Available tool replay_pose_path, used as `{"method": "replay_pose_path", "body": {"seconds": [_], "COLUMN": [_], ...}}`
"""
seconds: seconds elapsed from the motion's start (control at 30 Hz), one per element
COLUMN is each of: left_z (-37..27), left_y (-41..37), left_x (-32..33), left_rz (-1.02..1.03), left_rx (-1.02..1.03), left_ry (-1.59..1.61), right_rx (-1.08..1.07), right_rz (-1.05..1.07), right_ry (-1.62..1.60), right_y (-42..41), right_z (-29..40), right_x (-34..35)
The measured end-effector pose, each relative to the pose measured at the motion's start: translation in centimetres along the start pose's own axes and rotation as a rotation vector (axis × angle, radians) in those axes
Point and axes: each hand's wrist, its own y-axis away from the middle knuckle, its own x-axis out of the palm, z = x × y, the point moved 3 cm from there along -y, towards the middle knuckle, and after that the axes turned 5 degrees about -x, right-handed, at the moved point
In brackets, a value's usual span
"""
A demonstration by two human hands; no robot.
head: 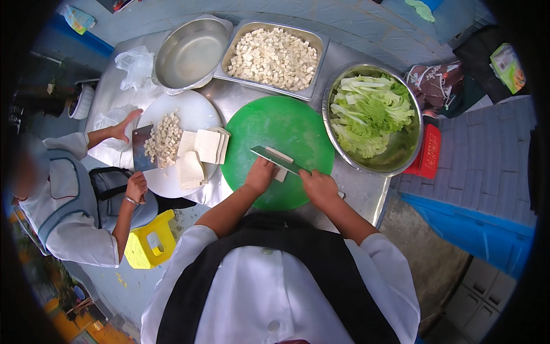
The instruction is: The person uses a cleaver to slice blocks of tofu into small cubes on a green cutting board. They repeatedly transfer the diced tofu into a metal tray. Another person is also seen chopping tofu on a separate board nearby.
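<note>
A round green cutting board [258, 120] lies before me on a steel table. My right hand [320, 185] grips the handle of a kitchen knife [275, 159], its blade pointing left across the board. Under and beside the blade is a pale, flat piece of food [281, 175]; whether it is tofu or a cabbage stem I cannot tell. My left hand [260, 175] holds this piece down, fingertips close to the blade. The blade hides part of the piece.
At left a co-worker [79, 206] holds a cleaver [143, 148] over a white board [189, 103] with tofu slabs [208, 145] and cubes [165, 133]. Behind stand a steel basin [193, 53] and a tray of cubes [275, 58]. A bowl of cabbage [371, 114] stands right.
</note>
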Motion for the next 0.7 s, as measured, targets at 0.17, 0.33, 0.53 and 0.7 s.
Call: {"method": "replay_pose_path", "body": {"seconds": [0.17, 0.33, 0.53, 0.7], "left_z": [-0.7, -0.5, -0.8, -0.6], "left_y": [0.2, 0.6, 1.1, 2.0], "left_x": [-0.7, -0.6, -0.9, -0.7], "left_rz": [-0.042, -0.042, -0.046, -0.043], "left_rx": [0.029, 0.051, 0.042, 0.048], "left_ry": [0.01, 0.011, 0.033, 0.029], "right_rx": [0.078, 0.098, 0.085, 0.058], "right_rz": [0.106, 0.232, 0.162, 0.201], "right_ry": [-0.086, -0.129, -0.136, -0.187], "right_y": [-1.1, -0.2, -1.0, 0.1], "right_z": [-1.0, 0.4, -0.6, -0.1], "right_x": [0.1, -2.0, -0.1, -1.0]}}
